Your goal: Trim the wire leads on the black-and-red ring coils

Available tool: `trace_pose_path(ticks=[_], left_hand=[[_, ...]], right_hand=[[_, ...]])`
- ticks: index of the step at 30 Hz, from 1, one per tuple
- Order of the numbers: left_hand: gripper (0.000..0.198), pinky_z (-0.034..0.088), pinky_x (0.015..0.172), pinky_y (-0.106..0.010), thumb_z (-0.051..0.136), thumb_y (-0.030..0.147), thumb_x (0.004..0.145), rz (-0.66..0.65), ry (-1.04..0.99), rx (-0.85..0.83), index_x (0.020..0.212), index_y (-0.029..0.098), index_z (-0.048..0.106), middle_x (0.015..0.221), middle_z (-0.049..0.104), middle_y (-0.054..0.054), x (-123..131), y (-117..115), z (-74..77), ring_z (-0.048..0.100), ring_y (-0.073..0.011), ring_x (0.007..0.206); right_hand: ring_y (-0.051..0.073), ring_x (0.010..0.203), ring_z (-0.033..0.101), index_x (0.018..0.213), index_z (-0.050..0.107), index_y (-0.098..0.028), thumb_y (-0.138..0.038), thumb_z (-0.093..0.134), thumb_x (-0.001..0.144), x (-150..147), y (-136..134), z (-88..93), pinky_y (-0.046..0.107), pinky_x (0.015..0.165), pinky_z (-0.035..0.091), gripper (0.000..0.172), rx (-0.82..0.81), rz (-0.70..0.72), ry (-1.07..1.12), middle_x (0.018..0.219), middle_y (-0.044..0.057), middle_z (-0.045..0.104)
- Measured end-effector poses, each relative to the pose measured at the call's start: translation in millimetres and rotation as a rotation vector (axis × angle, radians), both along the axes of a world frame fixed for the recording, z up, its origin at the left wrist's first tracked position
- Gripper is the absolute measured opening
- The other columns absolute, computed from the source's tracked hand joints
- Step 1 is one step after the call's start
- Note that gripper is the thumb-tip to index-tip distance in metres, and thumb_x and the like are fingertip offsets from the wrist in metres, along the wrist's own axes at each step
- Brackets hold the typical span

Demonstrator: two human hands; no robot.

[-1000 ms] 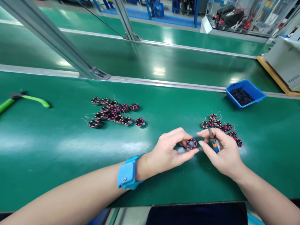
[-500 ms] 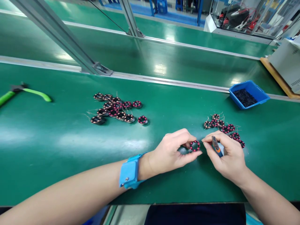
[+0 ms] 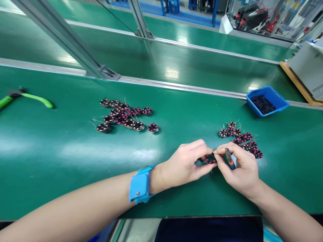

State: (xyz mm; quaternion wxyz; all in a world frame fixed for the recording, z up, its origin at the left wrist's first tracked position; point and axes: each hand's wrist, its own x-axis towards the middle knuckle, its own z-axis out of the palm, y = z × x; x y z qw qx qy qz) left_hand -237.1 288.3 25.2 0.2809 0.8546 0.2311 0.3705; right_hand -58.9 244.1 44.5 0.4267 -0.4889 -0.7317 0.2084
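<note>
My left hand pinches a small ring-shaped coil, dark with red-pink spots around its rim, just above the green bench. At the coil's right edge, the thumb and forefinger of my right hand are pressed together; whether a wire lies between them cannot be made out. Tucked in that same hand is a small plier-like tool with a grey metal end and an orange-and-blue handle. Right behind it lies a group of similar coils with thin wire ends sticking out. Another cluster of coils rests farther left.
A blue bin of small dark pieces stands at the back right. Green-handled cutters lie at the far left. A metal rail and a slanted post border the bench at the back.
My right hand has moved left, bringing its fingertips from beside the coil to its edge. The coil in my left hand has tilted slightly.
</note>
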Motion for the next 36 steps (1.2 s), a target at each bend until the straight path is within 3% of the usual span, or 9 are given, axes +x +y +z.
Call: trace_pose_path(ticks=[5, 15, 22, 28, 32, 34, 36], left_hand=[[0.012, 0.047, 0.06, -0.023, 0.064, 0.02, 0.082, 0.008, -0.002, 0.005, 0.089, 0.012, 0.06, 0.077, 0.062, -0.005, 0, 0, -0.1, 0.057, -0.0126, 0.069], [0.014, 0.047, 0.058, -0.023, 0.063, 0.02, 0.083, 0.033, 0.024, 0.055, 0.094, 0.012, 0.059, 0.076, 0.06, -0.004, -1, -1, 1.8, 0.057, -0.0128, 0.068], [0.012, 0.049, 0.057, -0.023, 0.058, 0.022, 0.086, 0.074, 0.07, 0.112, 0.094, 0.013, 0.057, 0.075, 0.059, -0.004, -2, -2, -0.3, 0.058, -0.0131, 0.066], [0.01, 0.05, 0.056, -0.024, 0.058, 0.021, 0.085, 0.099, 0.115, 0.159, 0.091, 0.012, 0.058, 0.075, 0.06, -0.005, -3, -1, -1.2, 0.059, -0.0144, 0.066], [0.011, 0.054, 0.061, -0.026, 0.063, 0.02, 0.08, 0.145, 0.028, 0.022, 0.088, 0.013, 0.059, 0.085, 0.062, -0.007, 3, 2, -2.2, 0.062, -0.0142, 0.07], [0.014, 0.055, 0.059, -0.024, 0.065, 0.019, 0.075, 0.178, -0.071, -0.151, 0.087, 0.013, 0.06, 0.098, 0.063, -0.01, 7, 2, -4.0, 0.062, -0.0113, 0.067], [0.02, 0.053, 0.051, -0.02, 0.065, 0.017, 0.073, 0.177, -0.15, -0.359, 0.092, 0.012, 0.061, 0.095, 0.065, -0.01, 12, 3, -5.7, 0.06, -0.0081, 0.059]], right_hand=[[0.011, 0.063, 0.059, 0.08, 0.058, -0.019, -0.007, 0.059, 0.081, 0, -1, 2.0, 0.023, 0.061, 0.048, 0.012, -0.033, -0.08, -0.024, 0.073, 0.0, 0.064], [0.011, 0.062, 0.06, 0.085, 0.061, -0.019, -0.007, 0.059, 0.081, 1, -2, -0.4, 0.022, 0.059, 0.049, 0.013, -0.011, -0.05, -0.055, 0.075, 0.0, 0.067], [0.018, 0.078, 0.067, 0.097, 0.059, -0.022, -0.001, 0.054, 0.077, 2, -4, -1.0, 0.033, 0.072, 0.053, 0.029, 0.077, 0.045, -0.066, 0.087, 0.003, 0.071], [0.017, 0.073, 0.067, 0.09, 0.061, -0.021, -0.012, 0.062, 0.079, -1, -3, -0.2, 0.029, 0.067, 0.054, 0.015, -0.084, -0.025, 0.02, 0.085, 0.004, 0.071], [0.017, 0.073, 0.067, 0.092, 0.062, -0.019, -0.018, 0.067, 0.075, 0, -1, 3.0, 0.029, 0.069, 0.054, 0.018, -0.26, -0.097, 0.109, 0.08, 0.003, 0.069], [0.016, 0.071, 0.065, 0.092, 0.062, -0.018, -0.018, 0.066, 0.076, 2, 1, 6.0, 0.028, 0.068, 0.053, 0.017, -0.313, -0.087, 0.118, 0.078, 0.002, 0.068], [0.015, 0.068, 0.064, 0.091, 0.063, -0.017, -0.017, 0.063, 0.077, 4, 2, 9.1, 0.027, 0.065, 0.053, 0.014, -0.355, -0.058, 0.126, 0.078, 0.003, 0.067]])
